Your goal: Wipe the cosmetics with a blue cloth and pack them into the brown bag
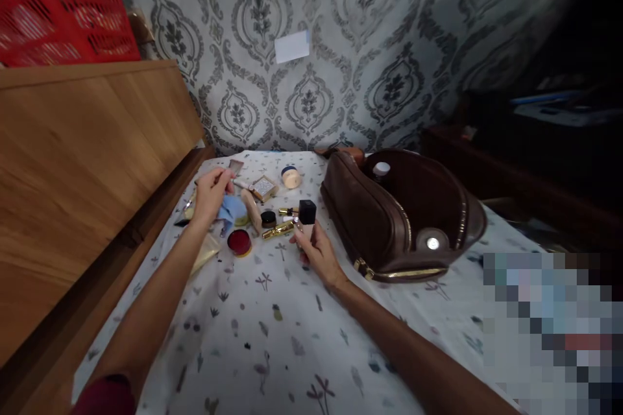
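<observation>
My right hand (318, 253) is wrapped round a foundation bottle (306, 229) with a square black cap, held upright beside the bag. Over the left of the cosmetics, my left hand (211, 194) is closed in a pinch; what its fingertips hold cannot be made out. Just past them lies a small greyish piece (236, 166). Around the hands are a blue cloth (231, 209), a dark red round pot (239, 242), a black round lid (267, 219), a gold tube (278, 229), a glittery compact (264, 187) and a cream jar (291, 177).
An open brown leather bag (360, 207) stands to the right, with a white-capped bottle (381, 170) inside. A patterned white sheet (272, 337) covers the surface. Wooden furniture (97, 136) borders the left, with a red basket (63, 13) on top. A patterned wall is behind.
</observation>
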Action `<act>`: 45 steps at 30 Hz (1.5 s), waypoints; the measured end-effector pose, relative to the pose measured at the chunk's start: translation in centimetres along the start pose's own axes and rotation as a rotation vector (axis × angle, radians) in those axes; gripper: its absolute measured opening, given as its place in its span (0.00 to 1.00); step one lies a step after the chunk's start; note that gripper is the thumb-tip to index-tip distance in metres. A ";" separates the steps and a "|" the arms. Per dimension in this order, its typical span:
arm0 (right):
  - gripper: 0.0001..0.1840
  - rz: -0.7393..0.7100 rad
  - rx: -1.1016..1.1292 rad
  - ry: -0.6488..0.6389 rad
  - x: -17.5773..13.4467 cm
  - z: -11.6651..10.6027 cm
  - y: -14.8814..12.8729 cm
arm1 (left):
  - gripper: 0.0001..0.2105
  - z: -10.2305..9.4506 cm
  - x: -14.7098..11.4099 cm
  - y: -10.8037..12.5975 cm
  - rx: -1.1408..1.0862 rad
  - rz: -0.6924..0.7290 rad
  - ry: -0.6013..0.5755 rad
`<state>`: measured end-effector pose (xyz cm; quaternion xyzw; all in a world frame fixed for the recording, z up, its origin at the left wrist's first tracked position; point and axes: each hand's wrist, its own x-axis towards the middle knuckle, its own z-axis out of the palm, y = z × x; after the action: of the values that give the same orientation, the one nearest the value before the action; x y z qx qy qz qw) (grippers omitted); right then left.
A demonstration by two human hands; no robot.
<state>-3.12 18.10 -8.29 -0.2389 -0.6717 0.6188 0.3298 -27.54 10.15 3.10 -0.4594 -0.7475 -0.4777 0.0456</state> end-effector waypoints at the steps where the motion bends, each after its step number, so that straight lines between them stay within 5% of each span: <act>1: 0.26 -0.002 0.005 -0.013 -0.1 0.0 -0.1 | 0.18 0.6 -1.2 1.4 -0.051 0.005 0.018; 4: 0.24 -0.043 -0.029 -0.074 -0.7 0.0 -0.8 | 0.16 2.5 -5.1 5.5 -0.393 0.110 0.066; 6: 0.22 -0.090 -0.087 -0.135 -1.4 -0.1 -1.3 | 0.15 3.7 -7.6 7.3 -0.297 0.341 -0.160; 12: 0.20 0.007 -0.121 -0.255 -4.1 -0.6 -2.1 | 0.12 6.6 -11.9 6.8 -0.168 0.382 -0.283; 20: 0.19 0.088 -0.037 -0.458 -5.5 -0.3 -2.7 | 0.23 6.8 -12.2 5.0 -0.092 0.165 -0.372; 28: 0.24 0.295 0.191 -0.590 -5.1 -0.9 -3.0 | 0.22 6.7 -11.8 5.0 -0.063 0.005 -0.406; 45: 0.19 0.302 0.270 -0.659 -4.8 -1.2 -2.4 | 0.19 6.2 -11.6 5.7 -0.041 -0.147 -0.424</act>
<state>1.16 15.11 -6.60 -0.0779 -0.6115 0.7868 0.0297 -14.37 8.08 -2.29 -0.4944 -0.7620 -0.3877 -0.1569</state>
